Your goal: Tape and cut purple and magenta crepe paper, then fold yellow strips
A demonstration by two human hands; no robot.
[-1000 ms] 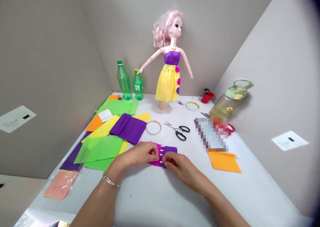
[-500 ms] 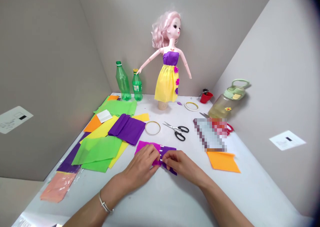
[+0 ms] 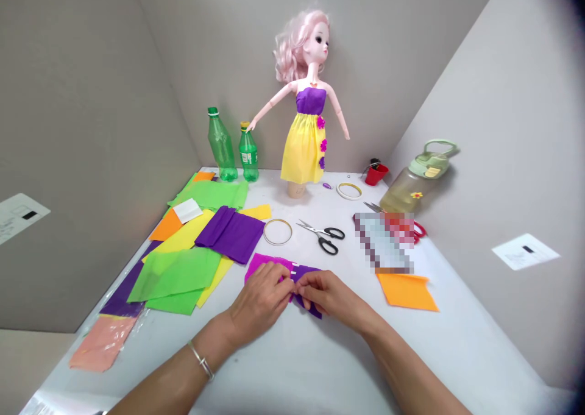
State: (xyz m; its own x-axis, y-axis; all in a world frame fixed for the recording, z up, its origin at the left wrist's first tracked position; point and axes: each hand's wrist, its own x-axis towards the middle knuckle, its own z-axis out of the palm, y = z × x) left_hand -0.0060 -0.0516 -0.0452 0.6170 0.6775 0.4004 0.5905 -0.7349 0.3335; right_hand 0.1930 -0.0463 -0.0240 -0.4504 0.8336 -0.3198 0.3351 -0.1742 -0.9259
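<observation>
A magenta piece of crepe paper (image 3: 256, 266) and a purple piece (image 3: 306, 271) lie edge to edge on the table, with small white strips (image 3: 294, 268) along where they meet. My left hand (image 3: 262, 293) rests on the magenta piece, fingers curled and closed at its right edge. Over the purple piece, my right hand (image 3: 329, 296) is closed in a pinch at the seam. Both sets of fingertips almost touch, and they hide what the right one pinches. Black-handled scissors (image 3: 325, 235) lie beyond the hands, beside a gold-edged ring (image 3: 278, 232).
A pink-haired doll (image 3: 304, 138) in a purple and yellow dress stands at the back. Folded purple crepe paper (image 3: 233, 232) and green sheets (image 3: 176, 275) lie left. Two green bottles (image 3: 222, 150) stand behind. Right are an orange sheet (image 3: 406, 291) and a water bottle (image 3: 414, 183).
My left fingertips have shifted slightly right along the seam, closer to my right fingertips. The whole view has tilted a little; the other things stay in place.
</observation>
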